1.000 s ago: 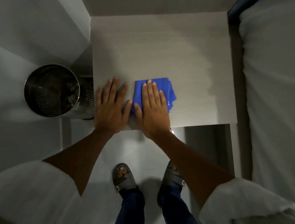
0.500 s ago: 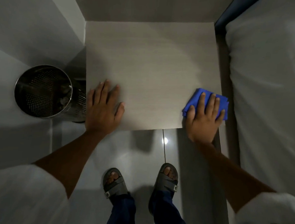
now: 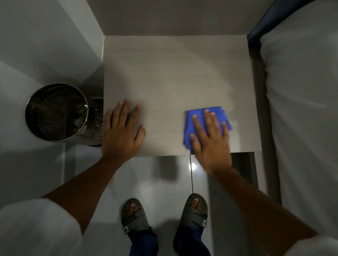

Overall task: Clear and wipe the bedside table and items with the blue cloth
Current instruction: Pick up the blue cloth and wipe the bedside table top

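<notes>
flat palm on blue cloth at the table's near right edge

the bedside table (image 3: 176, 74) fills the middle of the view, its pale top bare apart from two hands and the cloth. the blue cloth (image 3: 189, 121) lies folded at about 4 o'clock on the tabletop, close to the near edge and short of the right edge. the right hand (image 3: 210, 137) lies flat on top of it, fingers spread and straight, pressing rather than gripping; nothing is clenched. the palm hides most of the cloth's near half, so how far the cloth reaches toward the table edge cannot be made out. this hand and the cloth's right border are smeared by motion blur.

the left hand (image 3: 121, 129) rests palm down at about 8 o'clock on the table, fingers extended, holding nothing, its heel at the near edge.

a perforated metal bin (image 3: 56, 113) stands on the floor at 9 o'clock, just beside the table's left side; something pale lies inside, too dark to identify. a white bed (image 3: 308, 114) runs along 3 o'clock, cut off by the right border. at 6 o'clock two grey sandals (image 3: 195, 210) stand on the glossy floor. white sleeves (image 3: 24, 228) fill the lower corners, both cropped by the border.
</notes>
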Tool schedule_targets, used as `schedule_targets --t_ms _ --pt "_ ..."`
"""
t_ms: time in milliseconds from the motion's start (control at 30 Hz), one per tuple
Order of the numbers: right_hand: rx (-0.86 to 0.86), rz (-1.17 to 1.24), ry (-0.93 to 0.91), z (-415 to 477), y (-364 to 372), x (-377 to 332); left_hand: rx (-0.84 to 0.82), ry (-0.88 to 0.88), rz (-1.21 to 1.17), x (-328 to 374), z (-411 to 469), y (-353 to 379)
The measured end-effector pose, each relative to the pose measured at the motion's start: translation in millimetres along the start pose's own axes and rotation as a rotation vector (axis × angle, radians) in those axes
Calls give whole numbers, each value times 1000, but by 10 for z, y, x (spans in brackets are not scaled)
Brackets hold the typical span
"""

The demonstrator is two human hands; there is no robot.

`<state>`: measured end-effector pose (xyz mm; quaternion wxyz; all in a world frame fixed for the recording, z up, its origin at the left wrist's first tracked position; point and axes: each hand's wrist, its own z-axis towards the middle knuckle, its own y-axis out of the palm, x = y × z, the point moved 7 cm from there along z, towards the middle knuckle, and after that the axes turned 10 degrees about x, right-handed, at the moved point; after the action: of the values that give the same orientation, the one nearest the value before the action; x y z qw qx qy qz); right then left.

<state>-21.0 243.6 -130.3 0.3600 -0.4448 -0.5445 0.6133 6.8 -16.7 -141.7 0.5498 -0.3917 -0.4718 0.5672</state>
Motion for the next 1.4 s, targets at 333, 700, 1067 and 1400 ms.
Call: schedule_targets --t_ms 333,700,1067,1400 --pt "68 5 374 600 -104 248 -72 8 -5 19 15 -26" --pt "167 15 441 1217 -215 867 -95 -22 -41 31 26 -74" --pt "41 145 -193 1302 64 -929 -47 10 -55 44 19 -115" --pt "116 15 403 1826 -179 1128 -122 15 -21 48 20 -42"
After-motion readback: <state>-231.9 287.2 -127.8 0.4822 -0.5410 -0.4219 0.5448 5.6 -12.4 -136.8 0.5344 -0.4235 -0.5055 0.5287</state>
